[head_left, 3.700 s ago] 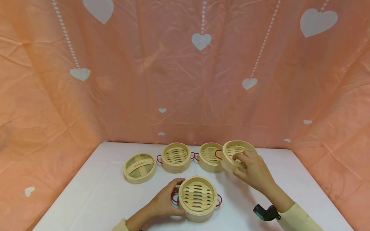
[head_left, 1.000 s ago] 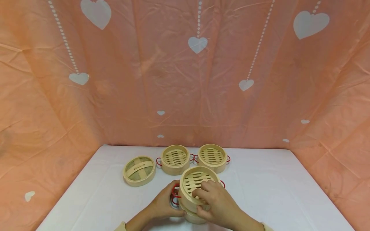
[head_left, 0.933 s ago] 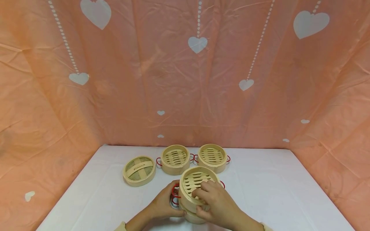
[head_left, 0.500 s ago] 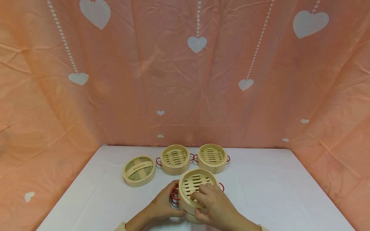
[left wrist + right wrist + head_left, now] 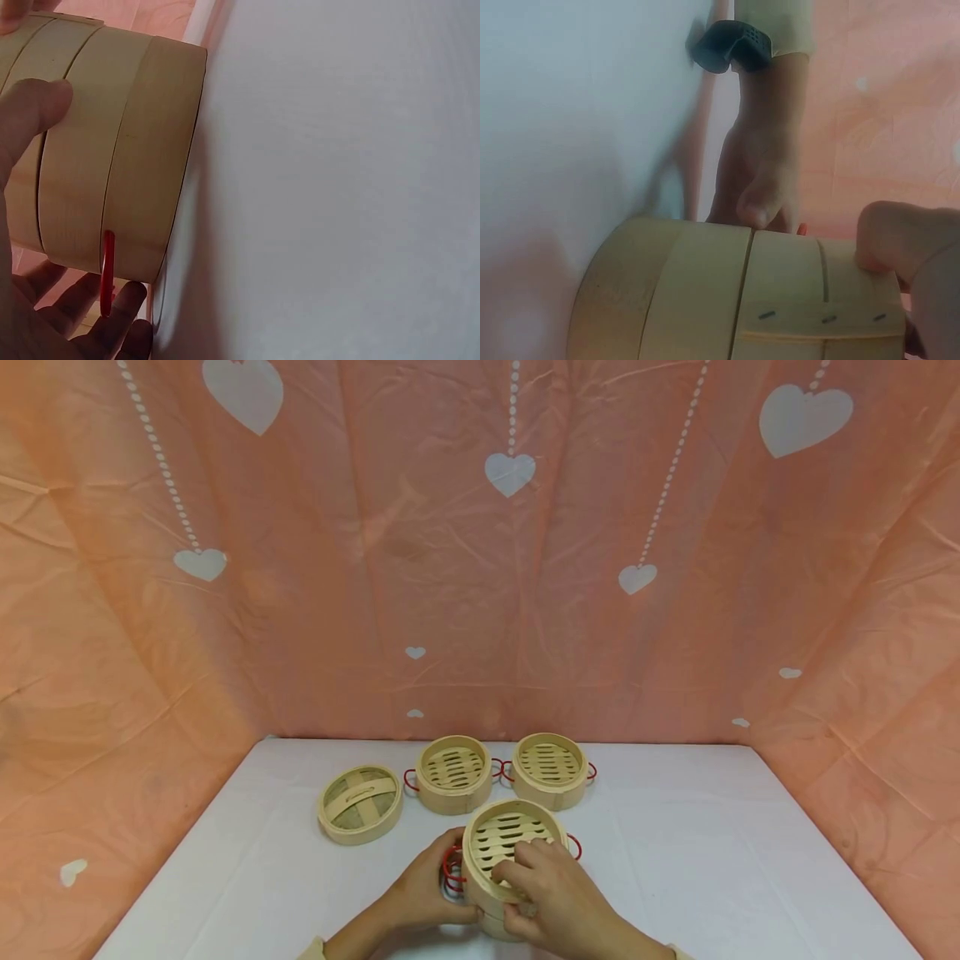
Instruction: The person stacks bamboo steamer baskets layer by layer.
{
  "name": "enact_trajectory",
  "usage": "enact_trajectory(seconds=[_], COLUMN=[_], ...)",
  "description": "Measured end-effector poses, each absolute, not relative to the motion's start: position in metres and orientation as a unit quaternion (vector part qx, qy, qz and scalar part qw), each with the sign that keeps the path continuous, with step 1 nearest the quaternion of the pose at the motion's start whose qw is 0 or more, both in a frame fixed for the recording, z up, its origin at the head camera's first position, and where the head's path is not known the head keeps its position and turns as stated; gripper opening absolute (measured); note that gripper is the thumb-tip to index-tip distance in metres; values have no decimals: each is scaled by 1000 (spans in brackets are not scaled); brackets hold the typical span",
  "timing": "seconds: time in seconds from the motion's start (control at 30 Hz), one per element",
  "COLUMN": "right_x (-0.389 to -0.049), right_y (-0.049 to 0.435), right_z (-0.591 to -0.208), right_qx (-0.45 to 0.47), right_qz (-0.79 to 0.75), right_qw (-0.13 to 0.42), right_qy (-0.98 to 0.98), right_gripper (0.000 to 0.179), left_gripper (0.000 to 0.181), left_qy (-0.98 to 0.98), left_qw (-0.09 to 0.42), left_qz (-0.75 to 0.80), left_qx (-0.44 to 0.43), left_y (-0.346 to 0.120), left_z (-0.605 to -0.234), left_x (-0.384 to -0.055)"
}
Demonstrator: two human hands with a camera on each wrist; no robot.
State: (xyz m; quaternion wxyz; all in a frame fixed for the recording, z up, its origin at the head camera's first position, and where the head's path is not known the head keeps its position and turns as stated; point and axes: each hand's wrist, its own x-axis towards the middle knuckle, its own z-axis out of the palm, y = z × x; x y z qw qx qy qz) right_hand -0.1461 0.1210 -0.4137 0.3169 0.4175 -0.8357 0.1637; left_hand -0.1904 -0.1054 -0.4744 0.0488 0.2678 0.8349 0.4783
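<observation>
Two round bamboo steamer baskets are stacked at the front middle of the table. The upper basket [image 5: 482,883] has a slatted floor and red side handles, and sits level on the lower basket [image 5: 498,928]. My right hand [image 5: 558,897] pinches the upper basket's near right wall, fingers inside the rim and thumb outside. My left hand [image 5: 427,885] holds the stack from the left. In the left wrist view its thumb [image 5: 45,105] presses across the seam between the baskets, its other fingers behind by a red handle [image 5: 108,270]. In the right wrist view the seam looks closed.
Two more steamer baskets [image 5: 453,802] stand side by side behind the stack, the right-hand one [image 5: 550,796] close to it. A round bamboo lid [image 5: 360,836] with a strap handle lies to their left. White cloth covers the table [image 5: 697,860]; a pink curtain [image 5: 465,610] encloses it.
My right hand has brought the upper basket from the back right to the front and lowered it onto the other basket; its tilt has lessened. My left hand has stayed beside the lower basket.
</observation>
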Motion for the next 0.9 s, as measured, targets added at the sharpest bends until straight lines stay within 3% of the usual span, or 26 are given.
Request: enact_trajectory(seconds=[0.9], right_x=[-148], right_y=[119], right_z=[-415], right_qx=[427], right_qz=[165], right_qw=[325], right_qy=[-828], right_gripper=[33], left_gripper=[89], left_qy=[834], left_qw=[26], left_qz=[469], left_qx=[289], left_y=[-106], left_z=[-476], left_x=[-191])
